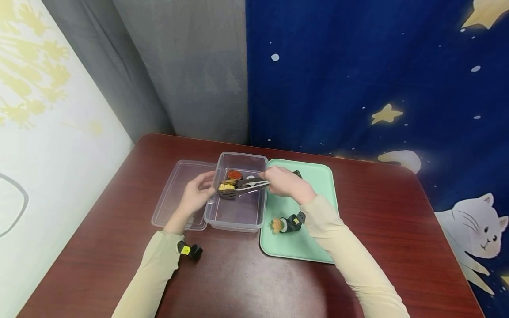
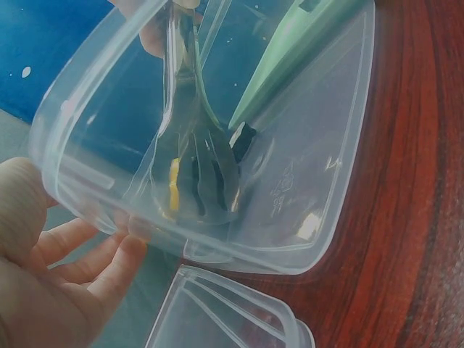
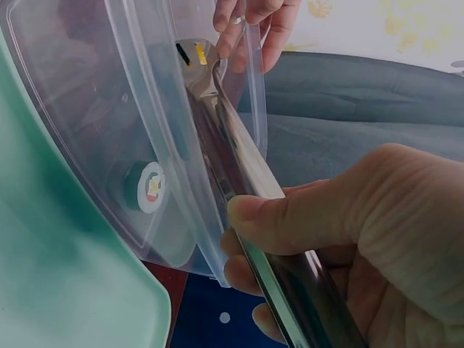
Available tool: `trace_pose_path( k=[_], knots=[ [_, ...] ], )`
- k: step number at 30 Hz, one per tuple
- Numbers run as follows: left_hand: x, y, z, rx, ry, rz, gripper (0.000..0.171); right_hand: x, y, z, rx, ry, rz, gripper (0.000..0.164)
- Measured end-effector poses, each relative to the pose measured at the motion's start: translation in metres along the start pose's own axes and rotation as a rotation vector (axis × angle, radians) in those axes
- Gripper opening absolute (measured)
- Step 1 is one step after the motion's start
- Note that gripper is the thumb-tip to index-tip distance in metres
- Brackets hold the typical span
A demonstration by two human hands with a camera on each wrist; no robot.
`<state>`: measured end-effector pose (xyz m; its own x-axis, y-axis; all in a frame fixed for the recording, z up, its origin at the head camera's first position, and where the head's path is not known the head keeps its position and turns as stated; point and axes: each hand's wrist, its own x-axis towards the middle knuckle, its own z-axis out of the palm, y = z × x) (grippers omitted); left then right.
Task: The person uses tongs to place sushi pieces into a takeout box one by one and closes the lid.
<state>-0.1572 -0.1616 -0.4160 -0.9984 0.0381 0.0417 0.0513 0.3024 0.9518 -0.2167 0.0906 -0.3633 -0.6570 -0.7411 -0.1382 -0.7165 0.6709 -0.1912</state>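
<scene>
My right hand grips a pair of metal food tongs. Between the tongs' heads, over the clear plastic container, is a yellow-topped sushi piece. Inside the container lie a sushi piece with red roe and a sushi roll with a white rice face, partly covered by the tongs in the head view. My left hand touches the container's left wall from outside, its fingers fairly straight against the plastic.
Right of the container, a mint-green tray bears an orange-topped sushi piece and a dark item partly hidden behind my right hand. The clear lid lies left of the container on the reddish-brown table.
</scene>
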Motion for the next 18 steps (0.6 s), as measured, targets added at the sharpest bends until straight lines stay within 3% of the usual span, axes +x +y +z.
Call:
trace_pose_path(
  k=[10, 18],
  knots=[
    [0.001, -0.003, 0.0, -0.008, 0.004, -0.008, 0.05, -0.002, -0.001, -0.001, -0.007, -0.002, 0.002, 0.036],
    [0.001, -0.003, 0.0, -0.009, 0.009, 0.012, 0.049, -0.02, 0.005, -0.008, 0.035, 0.04, 0.048, 0.045]
  ],
)
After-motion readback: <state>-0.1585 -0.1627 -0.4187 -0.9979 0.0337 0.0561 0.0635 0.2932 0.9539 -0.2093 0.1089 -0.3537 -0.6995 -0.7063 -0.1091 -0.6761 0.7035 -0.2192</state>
